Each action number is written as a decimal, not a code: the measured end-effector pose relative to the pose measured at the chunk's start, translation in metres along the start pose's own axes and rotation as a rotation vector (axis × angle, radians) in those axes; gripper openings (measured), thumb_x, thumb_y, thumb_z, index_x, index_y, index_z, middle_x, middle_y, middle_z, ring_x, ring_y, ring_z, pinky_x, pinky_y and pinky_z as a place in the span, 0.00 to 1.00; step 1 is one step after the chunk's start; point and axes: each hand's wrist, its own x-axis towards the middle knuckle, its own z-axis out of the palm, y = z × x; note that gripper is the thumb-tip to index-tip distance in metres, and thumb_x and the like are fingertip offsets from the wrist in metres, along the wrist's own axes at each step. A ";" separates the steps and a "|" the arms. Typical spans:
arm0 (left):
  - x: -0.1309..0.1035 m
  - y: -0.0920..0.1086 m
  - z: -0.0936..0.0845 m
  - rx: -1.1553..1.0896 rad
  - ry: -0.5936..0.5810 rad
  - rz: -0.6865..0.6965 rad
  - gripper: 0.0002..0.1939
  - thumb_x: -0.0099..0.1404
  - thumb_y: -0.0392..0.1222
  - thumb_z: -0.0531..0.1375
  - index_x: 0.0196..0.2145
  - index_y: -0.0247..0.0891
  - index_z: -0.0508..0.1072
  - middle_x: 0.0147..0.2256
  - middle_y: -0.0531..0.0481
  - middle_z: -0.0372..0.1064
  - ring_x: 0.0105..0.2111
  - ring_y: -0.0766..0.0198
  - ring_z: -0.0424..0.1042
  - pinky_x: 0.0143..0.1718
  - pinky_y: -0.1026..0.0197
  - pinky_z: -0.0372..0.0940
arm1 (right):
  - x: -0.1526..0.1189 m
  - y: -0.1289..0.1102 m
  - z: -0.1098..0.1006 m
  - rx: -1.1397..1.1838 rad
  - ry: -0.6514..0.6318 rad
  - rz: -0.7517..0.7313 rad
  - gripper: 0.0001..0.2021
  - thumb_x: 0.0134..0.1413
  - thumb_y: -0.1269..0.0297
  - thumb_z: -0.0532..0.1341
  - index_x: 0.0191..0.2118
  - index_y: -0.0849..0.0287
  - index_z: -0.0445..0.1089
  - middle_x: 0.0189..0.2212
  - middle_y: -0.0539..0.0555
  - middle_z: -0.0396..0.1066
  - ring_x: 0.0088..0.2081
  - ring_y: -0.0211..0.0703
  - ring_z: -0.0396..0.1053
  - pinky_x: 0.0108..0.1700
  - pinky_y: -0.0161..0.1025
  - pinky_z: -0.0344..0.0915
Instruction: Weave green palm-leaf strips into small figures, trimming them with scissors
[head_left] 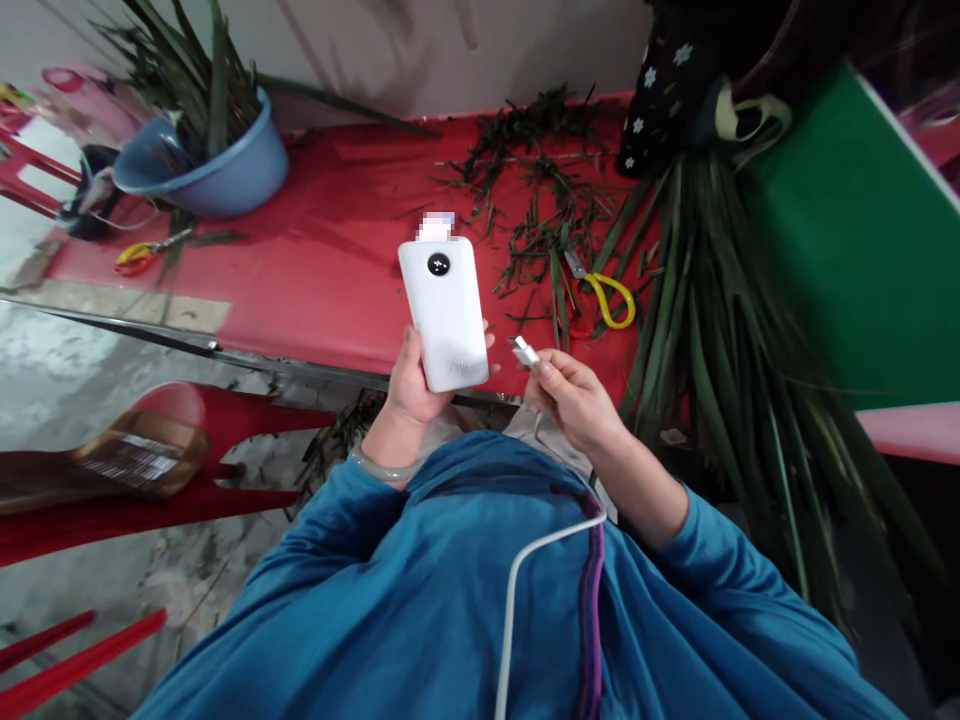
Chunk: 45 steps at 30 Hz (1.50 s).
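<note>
My left hand [417, 385] is closed around the lower end of a white power bank [448, 320]. A small round black display sits near its top, and a blurred pale patch lies just beyond that edge. Between the thumb and fingers of my right hand [574, 395] is the white plug of a charging cable [527, 353]. The plug points up and left, apart from the power bank. From it the white cord trails down over my blue top. Scissors with yellow handles [613, 302] lie beyond my right hand.
Cut green leaf scraps [536, 225] litter the red tabletop [330, 250]. Long leaves [712, 330] hang over its right side, near a green board [855, 260]. At the left stand a blue basin [217, 180] with leaves and another pair of scissors [139, 258]. A red chair [255, 410] is below.
</note>
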 end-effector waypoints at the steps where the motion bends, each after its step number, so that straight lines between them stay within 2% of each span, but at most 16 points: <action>1: -0.001 -0.003 -0.006 0.033 -0.009 0.005 0.35 0.44 0.64 0.58 0.45 0.41 0.67 0.44 0.44 0.69 0.47 0.50 0.66 0.39 0.50 0.66 | 0.000 -0.006 -0.005 -0.045 0.020 -0.035 0.16 0.47 0.49 0.57 0.27 0.58 0.60 0.13 0.42 0.55 0.15 0.29 0.53 0.20 0.30 0.52; 4: -0.007 -0.008 -0.021 0.204 0.024 0.076 0.34 0.33 0.51 0.68 0.41 0.41 0.70 0.38 0.48 0.72 0.45 0.51 0.67 0.41 0.53 0.66 | -0.002 -0.028 -0.018 -0.367 0.070 -0.153 0.14 0.49 0.51 0.56 0.28 0.58 0.63 0.15 0.43 0.56 0.17 0.29 0.53 0.21 0.31 0.53; 8: -0.014 -0.006 -0.030 0.407 -0.027 0.173 0.32 0.32 0.42 0.70 0.40 0.45 0.72 0.42 0.51 0.71 0.51 0.53 0.61 0.47 0.56 0.62 | -0.010 -0.059 -0.024 -1.007 0.116 -0.362 0.11 0.52 0.57 0.55 0.33 0.58 0.68 0.21 0.48 0.66 0.24 0.34 0.62 0.28 0.32 0.57; 10: -0.017 -0.003 -0.031 0.486 -0.077 0.215 0.31 0.32 0.40 0.70 0.39 0.46 0.73 0.45 0.50 0.69 0.53 0.53 0.59 0.51 0.54 0.58 | -0.013 -0.067 -0.024 -1.194 0.097 -0.457 0.11 0.54 0.58 0.53 0.33 0.57 0.70 0.21 0.49 0.67 0.25 0.35 0.64 0.31 0.34 0.58; 13: -0.020 0.004 -0.032 0.576 -0.122 0.233 0.29 0.31 0.38 0.70 0.37 0.45 0.75 0.46 0.47 0.68 0.53 0.51 0.59 0.53 0.51 0.55 | -0.016 -0.070 -0.023 -1.338 0.061 -0.534 0.13 0.55 0.57 0.52 0.35 0.56 0.70 0.19 0.49 0.66 0.24 0.36 0.64 0.32 0.35 0.58; 20: -0.026 0.019 -0.032 0.678 -0.098 0.162 0.27 0.28 0.31 0.69 0.33 0.41 0.76 0.43 0.43 0.68 0.49 0.51 0.63 0.52 0.52 0.56 | -0.018 -0.070 -0.017 -1.383 -0.078 -0.517 0.15 0.56 0.54 0.50 0.37 0.54 0.71 0.19 0.49 0.66 0.26 0.36 0.64 0.32 0.36 0.57; 24: -0.027 0.027 -0.036 0.827 -0.159 0.202 0.25 0.32 0.32 0.69 0.33 0.39 0.76 0.43 0.42 0.67 0.47 0.54 0.65 0.51 0.56 0.56 | -0.019 -0.078 -0.010 -1.486 -0.165 -0.502 0.15 0.57 0.55 0.49 0.32 0.54 0.71 0.18 0.48 0.65 0.25 0.35 0.62 0.30 0.35 0.55; 29: -0.029 0.031 -0.045 1.040 -0.255 0.286 0.26 0.36 0.37 0.68 0.38 0.42 0.75 0.45 0.45 0.66 0.45 0.55 0.65 0.51 0.56 0.57 | -0.016 -0.080 0.000 -1.590 -0.246 -0.485 0.15 0.56 0.58 0.50 0.29 0.55 0.71 0.17 0.49 0.66 0.23 0.35 0.62 0.28 0.35 0.53; 35: -0.039 0.027 -0.053 1.139 -0.289 0.372 0.27 0.40 0.39 0.66 0.43 0.44 0.72 0.47 0.46 0.65 0.46 0.56 0.66 0.49 0.58 0.58 | -0.014 -0.071 0.005 -1.572 -0.274 -0.455 0.14 0.55 0.58 0.52 0.28 0.56 0.72 0.19 0.49 0.69 0.25 0.36 0.65 0.30 0.35 0.56; 38: -0.040 0.022 -0.055 1.112 -0.256 0.329 0.27 0.39 0.40 0.66 0.41 0.43 0.73 0.46 0.46 0.65 0.46 0.56 0.66 0.50 0.59 0.58 | -0.012 -0.065 0.006 -1.549 -0.278 -0.431 0.13 0.55 0.59 0.53 0.29 0.56 0.72 0.21 0.49 0.71 0.26 0.36 0.67 0.31 0.35 0.57; 41: -0.038 0.015 -0.056 1.109 -0.273 0.282 0.26 0.41 0.42 0.65 0.42 0.41 0.73 0.46 0.45 0.66 0.46 0.55 0.66 0.50 0.57 0.58 | -0.008 -0.062 0.005 -1.543 -0.268 -0.365 0.11 0.53 0.58 0.54 0.31 0.55 0.72 0.23 0.49 0.72 0.27 0.37 0.68 0.31 0.34 0.60; 45: -0.035 0.003 -0.064 1.023 -0.271 0.179 0.28 0.40 0.43 0.66 0.43 0.39 0.72 0.46 0.44 0.67 0.47 0.54 0.65 0.51 0.55 0.58 | -0.008 -0.069 -0.006 -1.350 -0.198 -0.264 0.15 0.51 0.54 0.56 0.42 0.54 0.69 0.30 0.50 0.74 0.34 0.38 0.70 0.36 0.34 0.64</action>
